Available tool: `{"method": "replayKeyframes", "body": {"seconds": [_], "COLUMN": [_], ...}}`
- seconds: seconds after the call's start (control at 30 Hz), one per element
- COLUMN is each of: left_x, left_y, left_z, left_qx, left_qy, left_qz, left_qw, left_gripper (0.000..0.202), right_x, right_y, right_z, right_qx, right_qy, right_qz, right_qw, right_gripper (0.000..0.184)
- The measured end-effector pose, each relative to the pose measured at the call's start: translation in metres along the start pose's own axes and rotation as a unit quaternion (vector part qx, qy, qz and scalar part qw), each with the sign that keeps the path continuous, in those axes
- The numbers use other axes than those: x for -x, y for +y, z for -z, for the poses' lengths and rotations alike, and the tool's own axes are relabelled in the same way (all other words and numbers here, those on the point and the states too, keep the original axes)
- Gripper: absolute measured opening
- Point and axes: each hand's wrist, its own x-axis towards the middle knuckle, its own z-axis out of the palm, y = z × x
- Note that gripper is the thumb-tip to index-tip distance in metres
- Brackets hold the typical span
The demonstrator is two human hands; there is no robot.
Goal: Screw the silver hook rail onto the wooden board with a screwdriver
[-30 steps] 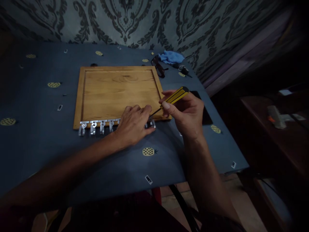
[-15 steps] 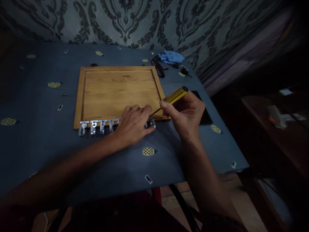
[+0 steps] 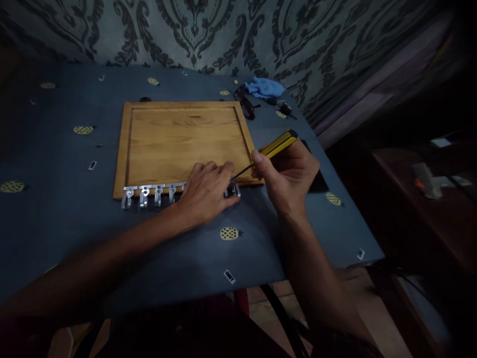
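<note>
A wooden framed panel [image 3: 186,139] lies on the table, with a silver metal hook rail [image 3: 158,190] along its near edge. Several hooks hang over that edge toward me. My left hand [image 3: 206,191] covers the right-hand part of the rail, its fingers bent over the panel edge and the thumb below, gripping the rail against the wood. In my right hand [image 3: 288,174] is a yellow and black screwdriver [image 3: 278,145], pinched between thumb and fingers. Its shaft slants down left to the rail's right end, beside my left fingers. The very tip is hard to make out.
Dark glasses [image 3: 248,108], a blue cloth [image 3: 265,88] and keys [image 3: 285,108] lie at the table's back right. A flat black object [image 3: 319,176] sits behind my right hand. The pineapple-patterned table [image 3: 179,268] meets a patterned wall hanging [image 3: 208,35].
The screwdriver handle and my right hand have shifted slightly right, and the handle has turned a little in my fingers. My left hand and the panel stay put.
</note>
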Motion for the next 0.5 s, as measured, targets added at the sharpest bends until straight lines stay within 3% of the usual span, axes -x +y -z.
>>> {"method": "replayKeyframes", "body": {"seconds": [0.27, 0.5], "left_x": [-0.0002, -0.0005], "left_y": [-0.0001, 0.0008], "left_z": [-0.0008, 0.0018], "left_qx": [-0.009, -0.008], "left_qy": [-0.001, -0.010], "left_qz": [-0.002, 0.004], "left_qw": [1.000, 1.000], "left_gripper": [0.050, 0.048], "right_x": [-0.0003, -0.0004], "right_y": [0.0008, -0.0055], "right_z": [0.0021, 0.0076], "right_qx": [0.025, -0.017], "right_qy": [-0.024, -0.093], "right_qz": [0.011, -0.053], "right_qw": [0.999, 0.994], "right_gripper": [0.034, 0.035]}}
